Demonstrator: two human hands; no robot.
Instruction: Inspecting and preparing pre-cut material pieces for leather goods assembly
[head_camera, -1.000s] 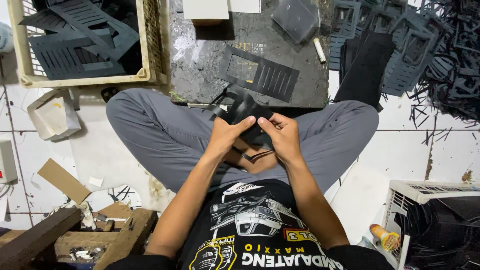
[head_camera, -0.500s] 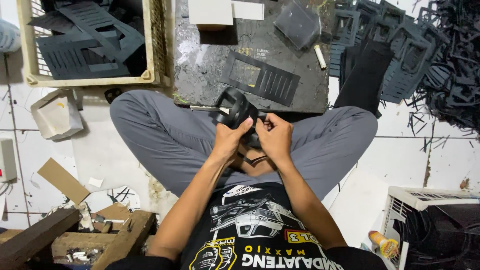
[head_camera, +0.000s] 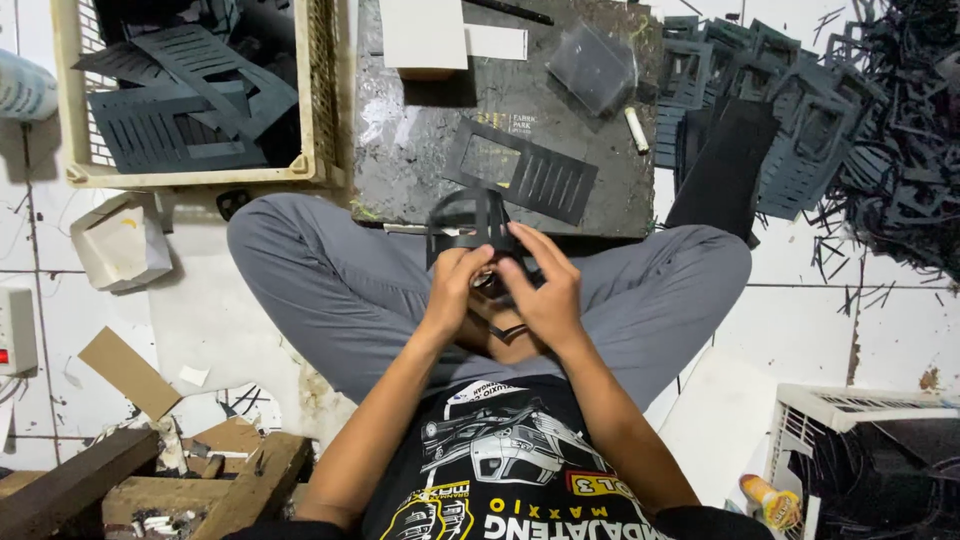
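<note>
Hands together over the lap: the left hand (head_camera: 455, 290) and the right hand (head_camera: 545, 300) both have their grip closed on a dark grey slotted plastic frame piece (head_camera: 470, 225), held up just in front of the near edge of the dark, scuffed stone tabletop (head_camera: 420, 160). The piece sits between the fingertips, its upper part sticking out above the thumbs, tilted toward the camera. It looks like the fiddly stage, working at the lower edge of the piece, trimming or snapping something off; what exactly the fingers pinch there is hidden. Any further handling would call for a firm hold from one hand while the other works the thin bars, which look easy to bend.

On the tabletop lies a flat dark grey louvred panel (head_camera: 520, 170), well apart from the hands. A cream plastic crate (head_camera: 190, 175) of similar panels stands to the left, and a heap of dark frames (head_camera: 790, 130) spreads to the right.
</note>
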